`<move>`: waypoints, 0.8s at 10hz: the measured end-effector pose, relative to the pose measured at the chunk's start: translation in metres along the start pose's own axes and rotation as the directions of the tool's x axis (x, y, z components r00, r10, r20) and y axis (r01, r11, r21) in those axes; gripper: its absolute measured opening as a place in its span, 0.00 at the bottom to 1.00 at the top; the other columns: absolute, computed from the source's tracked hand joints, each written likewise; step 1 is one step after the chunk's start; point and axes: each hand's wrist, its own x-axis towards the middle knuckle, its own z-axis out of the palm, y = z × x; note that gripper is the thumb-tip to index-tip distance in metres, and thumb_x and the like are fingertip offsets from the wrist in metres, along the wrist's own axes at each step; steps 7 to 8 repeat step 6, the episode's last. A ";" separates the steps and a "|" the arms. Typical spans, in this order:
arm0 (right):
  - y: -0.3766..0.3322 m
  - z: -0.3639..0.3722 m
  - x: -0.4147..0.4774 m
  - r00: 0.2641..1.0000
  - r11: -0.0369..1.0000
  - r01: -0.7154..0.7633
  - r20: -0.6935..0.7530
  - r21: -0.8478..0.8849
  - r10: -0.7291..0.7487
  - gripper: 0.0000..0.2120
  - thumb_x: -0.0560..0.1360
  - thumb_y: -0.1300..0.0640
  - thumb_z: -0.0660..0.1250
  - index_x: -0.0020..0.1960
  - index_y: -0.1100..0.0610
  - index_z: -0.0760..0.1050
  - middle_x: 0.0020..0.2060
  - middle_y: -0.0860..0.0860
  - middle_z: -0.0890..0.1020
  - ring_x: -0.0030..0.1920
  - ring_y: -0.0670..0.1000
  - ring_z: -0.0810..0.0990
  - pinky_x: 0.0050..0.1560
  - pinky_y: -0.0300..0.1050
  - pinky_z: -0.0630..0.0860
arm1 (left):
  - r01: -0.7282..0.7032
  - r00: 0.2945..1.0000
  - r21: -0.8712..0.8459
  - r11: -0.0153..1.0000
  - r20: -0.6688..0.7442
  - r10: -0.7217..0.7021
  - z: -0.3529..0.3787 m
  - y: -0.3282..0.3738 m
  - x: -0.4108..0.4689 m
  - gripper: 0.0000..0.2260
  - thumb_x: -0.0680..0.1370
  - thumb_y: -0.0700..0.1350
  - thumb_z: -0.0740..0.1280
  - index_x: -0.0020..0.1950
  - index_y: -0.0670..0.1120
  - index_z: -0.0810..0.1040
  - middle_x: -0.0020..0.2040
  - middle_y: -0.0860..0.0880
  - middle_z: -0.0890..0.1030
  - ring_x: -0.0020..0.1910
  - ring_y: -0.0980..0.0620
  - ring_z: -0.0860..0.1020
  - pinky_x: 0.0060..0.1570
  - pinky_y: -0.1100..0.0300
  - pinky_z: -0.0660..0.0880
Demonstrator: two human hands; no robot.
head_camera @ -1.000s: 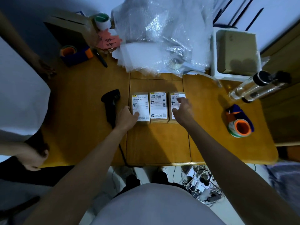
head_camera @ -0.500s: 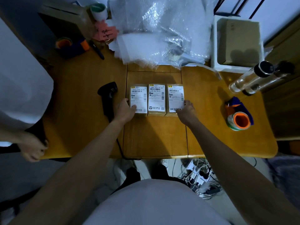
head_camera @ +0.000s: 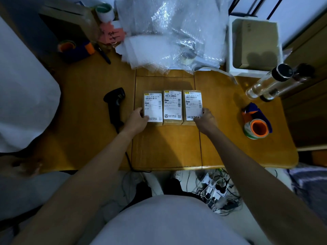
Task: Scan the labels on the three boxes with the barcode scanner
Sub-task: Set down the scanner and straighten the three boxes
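Note:
Three small brown boxes lie side by side on the wooden table, white labels facing up: the left box (head_camera: 153,106), the middle box (head_camera: 172,106), the right box (head_camera: 193,106). My left hand (head_camera: 137,121) touches the near left corner of the left box. At the near right corner of the right box rests my right hand (head_camera: 205,121), fingers on the label's edge. The black barcode scanner (head_camera: 114,103) lies on the table just left of my left hand, its cable running off the near edge. Neither hand holds it.
A tape dispenser with an orange core (head_camera: 256,122) sits at the right. Two clear bottles (head_camera: 272,82) lie at the back right beside a white bin holding a carton (head_camera: 254,45). Bubble wrap (head_camera: 173,32) fills the back. Another person in white (head_camera: 23,96) stands at the left.
My right hand slid from the top of the right box's label down to its near corner. My left hand stayed at the left box. The boxes now sit in an even row.

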 end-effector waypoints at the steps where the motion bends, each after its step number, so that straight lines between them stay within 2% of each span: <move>1: 0.001 -0.003 -0.001 1.000 0.999 -0.008 -0.006 0.047 0.008 0.28 0.77 0.53 0.70 0.73 0.57 0.65 0.67 0.58 0.76 0.64 0.61 0.79 0.59 0.60 0.81 | 0.012 1.000 -0.010 1.000 0.005 -0.012 -0.001 -0.004 -0.004 0.28 0.83 0.47 0.66 0.81 0.45 0.62 0.77 0.44 0.70 0.73 0.43 0.71 0.65 0.50 0.72; 2: -0.004 -0.012 -0.008 0.999 0.998 -0.015 -0.047 0.063 0.018 0.29 0.78 0.54 0.69 0.75 0.59 0.64 0.70 0.58 0.74 0.66 0.61 0.77 0.60 0.57 0.80 | 0.002 1.000 -0.079 0.997 -0.030 -0.004 -0.004 -0.006 -0.017 0.26 0.83 0.47 0.66 0.80 0.45 0.63 0.75 0.46 0.72 0.69 0.46 0.73 0.59 0.55 0.74; 3: -0.007 -0.023 -0.019 0.996 0.995 0.031 -0.082 0.099 -0.023 0.26 0.79 0.54 0.68 0.74 0.59 0.67 0.70 0.57 0.75 0.67 0.58 0.77 0.62 0.56 0.79 | -0.019 0.997 -0.146 0.989 -0.074 0.009 -0.010 -0.012 -0.038 0.21 0.82 0.48 0.66 0.75 0.48 0.69 0.68 0.49 0.76 0.59 0.53 0.75 0.48 0.61 0.72; 4: -0.011 -0.037 -0.043 0.994 0.981 0.076 -0.089 0.177 -0.061 0.23 0.79 0.53 0.68 0.72 0.58 0.71 0.68 0.56 0.77 0.65 0.56 0.78 0.62 0.55 0.79 | 0.015 0.999 -0.230 0.973 -0.030 -0.022 -0.023 -0.024 -0.060 0.14 0.82 0.48 0.66 0.68 0.49 0.76 0.60 0.49 0.80 0.55 0.52 0.81 0.46 0.61 0.76; 5: -0.012 -0.056 -0.070 0.981 0.955 0.176 -0.126 0.240 -0.150 0.19 0.79 0.53 0.69 0.68 0.58 0.76 0.63 0.54 0.81 0.60 0.50 0.79 0.56 0.44 0.79 | 0.141 0.987 -0.370 0.918 0.125 -0.101 -0.039 -0.047 -0.087 0.10 0.83 0.45 0.65 0.61 0.44 0.81 0.52 0.45 0.86 0.49 0.49 0.85 0.44 0.62 0.78; 6: -0.015 -0.086 -0.094 0.964 0.910 0.252 -0.167 0.328 -0.206 0.13 0.80 0.55 0.68 0.63 0.57 0.79 0.56 0.51 0.84 0.55 0.47 0.81 0.48 0.32 0.76 | 0.251 0.943 -0.319 0.914 0.292 -0.157 -0.050 -0.077 -0.121 0.11 0.84 0.47 0.64 0.57 0.44 0.84 0.50 0.47 0.88 0.51 0.46 0.86 0.53 0.54 0.79; 8: -0.015 -0.086 -0.094 0.964 0.910 0.252 -0.167 0.328 -0.206 0.13 0.80 0.55 0.68 0.63 0.57 0.79 0.56 0.51 0.84 0.55 0.47 0.81 0.48 0.32 0.76 | 0.251 0.943 -0.319 0.914 0.292 -0.157 -0.050 -0.077 -0.121 0.11 0.84 0.47 0.64 0.57 0.44 0.84 0.50 0.47 0.88 0.51 0.46 0.86 0.53 0.54 0.79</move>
